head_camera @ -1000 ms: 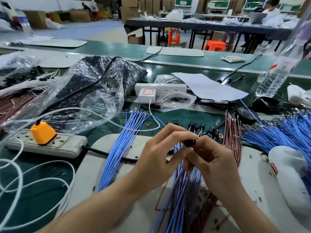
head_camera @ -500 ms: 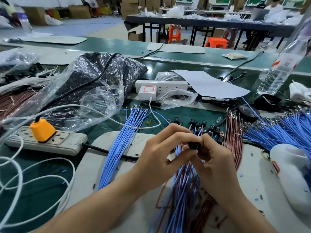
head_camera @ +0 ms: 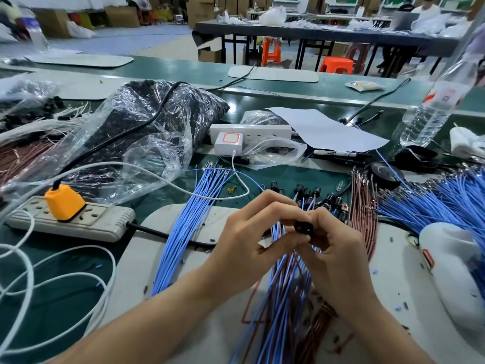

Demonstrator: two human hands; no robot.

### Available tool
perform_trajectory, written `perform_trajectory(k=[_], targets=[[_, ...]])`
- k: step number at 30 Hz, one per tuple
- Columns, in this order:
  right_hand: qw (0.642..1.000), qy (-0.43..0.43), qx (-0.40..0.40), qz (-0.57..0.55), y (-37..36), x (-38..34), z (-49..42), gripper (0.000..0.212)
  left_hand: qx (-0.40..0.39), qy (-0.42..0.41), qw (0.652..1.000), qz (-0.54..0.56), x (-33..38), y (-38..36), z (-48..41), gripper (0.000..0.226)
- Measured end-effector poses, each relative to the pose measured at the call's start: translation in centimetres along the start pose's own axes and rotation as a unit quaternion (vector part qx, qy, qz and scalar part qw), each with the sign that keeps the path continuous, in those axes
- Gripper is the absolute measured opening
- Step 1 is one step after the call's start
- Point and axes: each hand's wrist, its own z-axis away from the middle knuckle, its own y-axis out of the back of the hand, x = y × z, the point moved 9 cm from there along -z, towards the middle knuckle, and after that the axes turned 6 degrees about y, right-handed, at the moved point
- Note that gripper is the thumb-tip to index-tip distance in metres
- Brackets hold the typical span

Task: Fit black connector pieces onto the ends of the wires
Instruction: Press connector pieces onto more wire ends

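A small black connector piece [head_camera: 302, 227] sits between the fingertips of both hands at the middle of the view. My left hand [head_camera: 252, 237] pinches it from the left and my right hand [head_camera: 333, 256] pinches it from the right. Beneath the hands lies a bundle of blue and brown wires [head_camera: 283, 298]. Several wires with black connectors fitted [head_camera: 309, 195] fan out just beyond my fingers. A loose bundle of blue wires [head_camera: 189, 219] lies to the left, and a bundle of brown wires [head_camera: 364, 206] to the right.
A clear bag of black parts [head_camera: 147, 122] lies at the back left. A grey power strip with an orange plug [head_camera: 65, 206] sits left, with white cable loops [head_camera: 52, 271]. More blue wires [head_camera: 433, 200] and a white object [head_camera: 451, 258] lie right. A water bottle [head_camera: 433, 109] stands far right.
Both hands stay together on the black connector, shifting only slightly; the connector sits a little lower between the fingertips than a second ago.
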Motion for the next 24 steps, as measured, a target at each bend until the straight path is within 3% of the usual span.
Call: perform_trajectory(k=[4, 8, 17, 20, 24], targets=[[0.999, -0.011, 0.004, -0.034, 0.1, 0.0, 0.0, 0.019, -0.009, 0.014, 1.0, 0.009, -0.3, -0.1, 0.0, 0.016], [0.999, -0.02, -0.007, -0.049, -0.2, 0.3, 0.1, 0.005, -0.008, 0.016, 1.0, 0.007, -0.5, -0.1, 0.0, 0.015], [0.999, -0.019, -0.014, -0.038, -0.3, 0.4, 0.0, 0.004, -0.007, 0.001, 1.0, 0.026, -0.5, -0.2, 0.3, 0.016], [0.999, -0.019, -0.024, -0.034, -0.5, 0.4, 0.1, 0.017, -0.007, -0.001, 0.999, 0.032, -0.4, -0.2, 0.3, 0.017], [0.998, -0.037, -0.045, -0.017, -1.1, 1.3, 0.2, 0.018, -0.011, -0.003, 1.0, 0.023, -0.7, -0.4, 0.5, 0.015]])
